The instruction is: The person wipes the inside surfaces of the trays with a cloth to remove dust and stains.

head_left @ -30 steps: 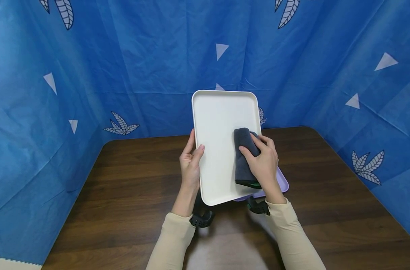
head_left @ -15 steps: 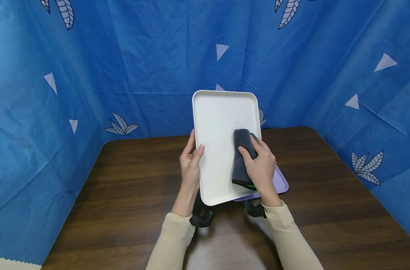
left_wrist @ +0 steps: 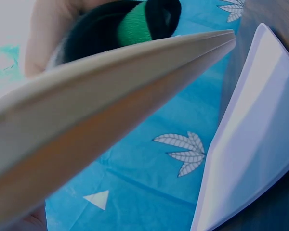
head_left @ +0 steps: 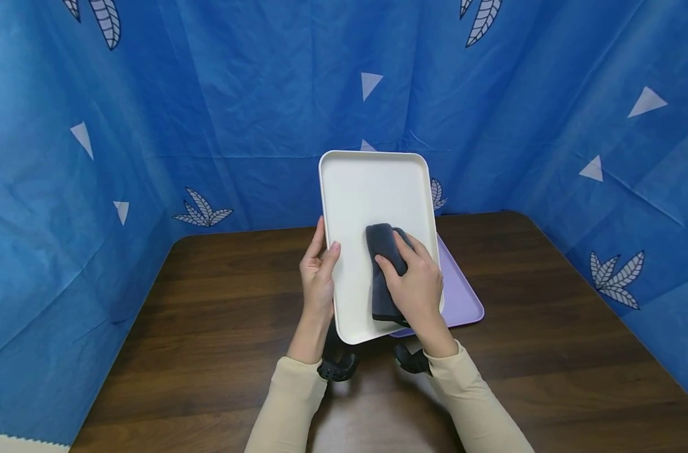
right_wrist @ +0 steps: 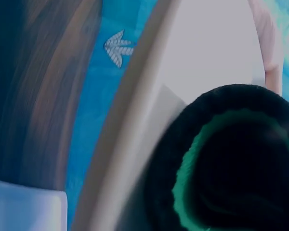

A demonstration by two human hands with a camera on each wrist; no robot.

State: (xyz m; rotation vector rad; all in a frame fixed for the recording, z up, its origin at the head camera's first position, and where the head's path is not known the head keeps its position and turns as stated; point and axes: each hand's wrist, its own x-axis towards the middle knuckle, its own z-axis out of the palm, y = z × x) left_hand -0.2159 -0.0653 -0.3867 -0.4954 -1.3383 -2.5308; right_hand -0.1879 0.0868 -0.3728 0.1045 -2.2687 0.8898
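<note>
A white rectangular tray (head_left: 377,189) is held up tilted over the table, its inner face toward the head camera. My left hand (head_left: 318,277) grips its left edge, thumb over the rim. In my right hand (head_left: 420,280) is a folded dark grey cloth (head_left: 382,277), pinched between thumb and fingers and lying against the tray's lower middle. The right wrist view shows the cloth's rolled end with a green inner side (right_wrist: 183,187), close over the white tray (right_wrist: 207,48). Seen from the left wrist, the tray (left_wrist: 111,101) appears nearly edge-on, the cloth (left_wrist: 98,29) above it.
A light purple tray (head_left: 459,296) lies on the dark wooden table (head_left: 230,314), partly hidden behind the white tray. Blue curtain (head_left: 253,94) with leaf and triangle prints surrounds the table at the back and sides. Black wrist bands (head_left: 338,368) sit near both sleeves.
The right hand has slid the grey cloth leftward and slightly down across the white tray, from its right edge toward the middle. More of the purple tray shows. The left hand keeps its grip.
</note>
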